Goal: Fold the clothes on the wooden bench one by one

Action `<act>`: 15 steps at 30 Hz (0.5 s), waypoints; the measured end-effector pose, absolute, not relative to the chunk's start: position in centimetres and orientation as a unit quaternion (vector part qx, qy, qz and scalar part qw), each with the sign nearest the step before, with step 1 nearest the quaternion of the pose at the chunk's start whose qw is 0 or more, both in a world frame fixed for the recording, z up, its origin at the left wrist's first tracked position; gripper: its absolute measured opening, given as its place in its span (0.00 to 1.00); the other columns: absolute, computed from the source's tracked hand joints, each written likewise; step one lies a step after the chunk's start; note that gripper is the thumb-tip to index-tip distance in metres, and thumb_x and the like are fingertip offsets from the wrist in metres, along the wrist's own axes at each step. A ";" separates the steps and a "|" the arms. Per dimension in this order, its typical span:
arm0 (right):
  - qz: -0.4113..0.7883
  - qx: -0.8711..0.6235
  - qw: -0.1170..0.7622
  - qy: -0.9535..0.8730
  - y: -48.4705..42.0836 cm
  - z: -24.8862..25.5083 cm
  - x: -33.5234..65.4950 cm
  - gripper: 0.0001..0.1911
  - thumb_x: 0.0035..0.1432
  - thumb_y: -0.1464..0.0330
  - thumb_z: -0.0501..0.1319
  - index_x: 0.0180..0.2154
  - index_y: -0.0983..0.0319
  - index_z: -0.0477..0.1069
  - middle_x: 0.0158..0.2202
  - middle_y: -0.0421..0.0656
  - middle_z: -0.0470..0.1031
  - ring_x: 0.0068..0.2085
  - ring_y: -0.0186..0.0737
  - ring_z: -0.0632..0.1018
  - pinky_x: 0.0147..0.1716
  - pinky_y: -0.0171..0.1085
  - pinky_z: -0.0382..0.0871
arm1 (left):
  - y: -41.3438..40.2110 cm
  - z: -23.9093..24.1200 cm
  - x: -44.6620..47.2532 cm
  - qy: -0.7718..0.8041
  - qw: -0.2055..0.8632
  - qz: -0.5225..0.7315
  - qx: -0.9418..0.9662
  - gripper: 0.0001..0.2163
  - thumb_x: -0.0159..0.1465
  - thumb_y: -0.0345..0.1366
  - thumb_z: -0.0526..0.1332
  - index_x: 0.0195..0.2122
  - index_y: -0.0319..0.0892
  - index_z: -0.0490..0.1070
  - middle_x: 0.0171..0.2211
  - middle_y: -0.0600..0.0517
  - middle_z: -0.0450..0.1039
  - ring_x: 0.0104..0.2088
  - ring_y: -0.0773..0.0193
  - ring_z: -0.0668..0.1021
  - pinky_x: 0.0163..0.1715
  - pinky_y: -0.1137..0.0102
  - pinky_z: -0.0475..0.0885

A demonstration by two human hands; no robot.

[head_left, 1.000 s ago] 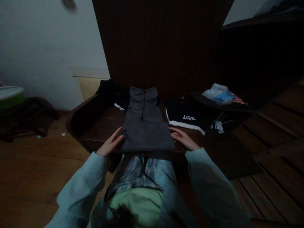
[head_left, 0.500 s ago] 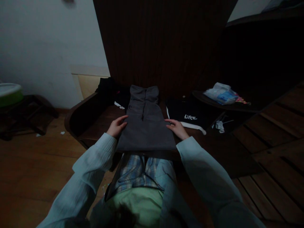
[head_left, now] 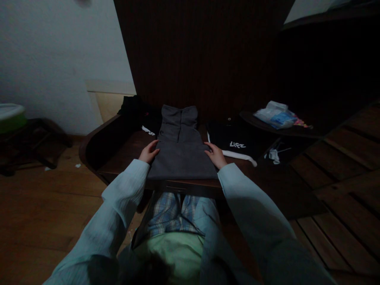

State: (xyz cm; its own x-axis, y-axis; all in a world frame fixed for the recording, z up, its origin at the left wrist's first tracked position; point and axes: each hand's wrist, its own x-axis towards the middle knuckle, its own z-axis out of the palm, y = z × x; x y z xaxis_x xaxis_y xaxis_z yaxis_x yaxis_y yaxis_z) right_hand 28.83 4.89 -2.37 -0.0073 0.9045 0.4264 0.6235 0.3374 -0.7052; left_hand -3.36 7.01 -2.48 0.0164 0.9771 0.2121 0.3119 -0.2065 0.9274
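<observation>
A grey shirt (head_left: 181, 150), folded into a long strip, lies on a dark wooden table (head_left: 124, 158) straight ahead. My left hand (head_left: 148, 152) rests on the shirt's left edge about halfway up. My right hand (head_left: 216, 155) rests on its right edge at the same height. The fingers of both hands lie flat and extended along the fabric. The collar end points away from me toward the dark wall.
A folded black shirt with white "LIFE" lettering (head_left: 234, 144) lies right of the grey one. Dark clothes (head_left: 138, 113) are heaped at the table's back left. A plastic bag (head_left: 276, 115) sits on a round side surface at right. A stool (head_left: 26, 140) stands on the left floor.
Both hands have slid forward along the shirt's side edges, from its near hem to about its middle. The shirt itself has stayed in place.
</observation>
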 end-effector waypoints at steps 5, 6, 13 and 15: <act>0.205 -0.567 0.468 -0.646 4.0 -2.7 29.1 0.26 0.45 0.66 0.60 0.49 0.59 0.65 0.40 0.44 0.71 0.34 0.37 0.72 0.36 0.38 0.67 | 4.7 -1.2 -3.7 0.523 0.385 0.448 0.615 0.34 0.48 0.43 0.64 0.56 0.38 0.60 0.26 0.52 0.71 0.26 0.64 0.73 0.30 0.69 0.70; 0.227 -0.576 0.472 -0.628 3.7 -2.9 29.1 0.27 0.45 0.64 0.61 0.50 0.59 0.64 0.37 0.43 0.71 0.31 0.36 0.72 0.34 0.38 0.67 | 4.0 -1.0 -3.7 0.523 0.393 0.443 0.613 0.34 0.48 0.45 0.63 0.56 0.38 0.60 0.22 0.54 0.69 0.24 0.65 0.72 0.28 0.70 0.69; 0.306 -0.563 0.476 -0.603 -2.1 -2.7 29.5 0.28 0.44 0.56 0.60 0.47 0.61 0.65 0.21 0.34 0.61 0.22 0.31 0.65 0.24 0.32 0.61 | -1.1 -0.7 -3.9 0.516 0.413 0.409 0.629 0.33 0.48 0.50 0.62 0.53 0.38 0.63 0.16 0.59 0.63 0.20 0.68 0.68 0.24 0.73 0.66; 0.316 -0.559 0.451 -0.620 -3.9 -2.4 29.5 0.27 0.46 0.56 0.59 0.46 0.62 0.66 0.20 0.33 0.58 0.21 0.30 0.62 0.22 0.31 0.57 | -2.2 -1.0 -3.7 0.518 0.389 0.415 0.639 0.31 0.49 0.51 0.61 0.51 0.39 0.65 0.23 0.54 0.70 0.25 0.65 0.72 0.28 0.71 0.68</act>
